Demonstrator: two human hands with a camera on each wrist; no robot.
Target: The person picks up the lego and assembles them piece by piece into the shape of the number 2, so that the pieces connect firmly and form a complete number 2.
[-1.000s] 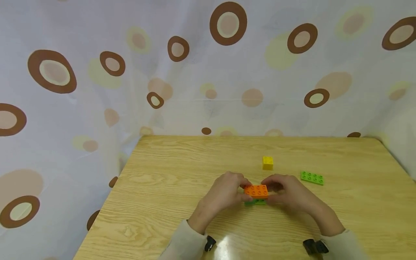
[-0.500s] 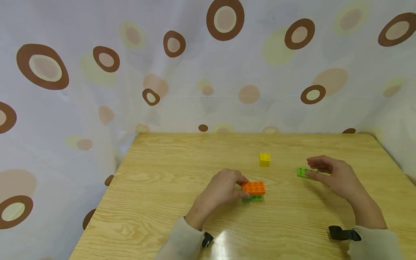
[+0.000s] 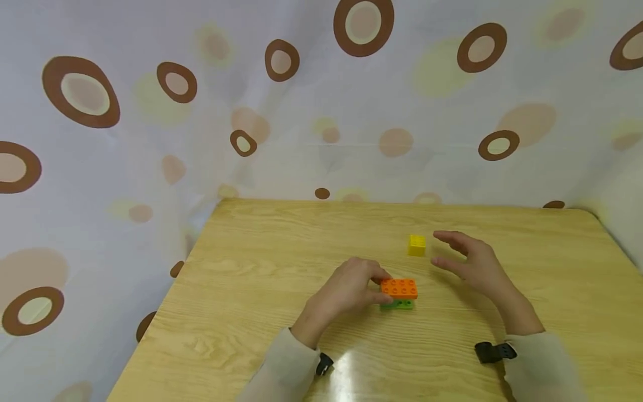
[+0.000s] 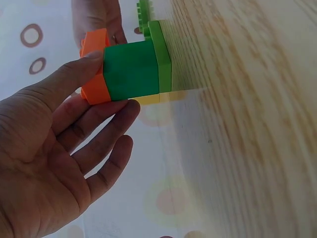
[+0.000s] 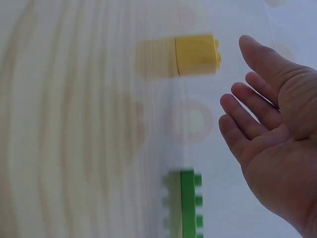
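Observation:
My left hand [image 3: 344,287] pinches the orange toy brick [image 3: 402,287] between thumb and fingers. That brick tops a stack: a dark green block [image 4: 131,72] sits under it, and a flat light green brick [image 4: 162,62] forms the bottom on the table. Off to the right, my right hand [image 3: 474,262] is held above the table, thumb and fingers spread with nothing between them. Just left of its fingertips stands a small yellow brick [image 3: 416,245], studs up. A loose flat green brick [image 5: 188,206] shows in the right wrist view; the right hand hides it in the head view.
A wooden table [image 3: 251,290] carries the bricks. Behind it and at the sides hangs a pale curtain [image 3: 301,111] with brown and beige ring patterns. Black straps [image 3: 494,352] circle both wrists.
My right hand has left the orange brick, swung right over the loose green brick, then come back left towards the yellow one. My left hand keeps its hold on the stack.

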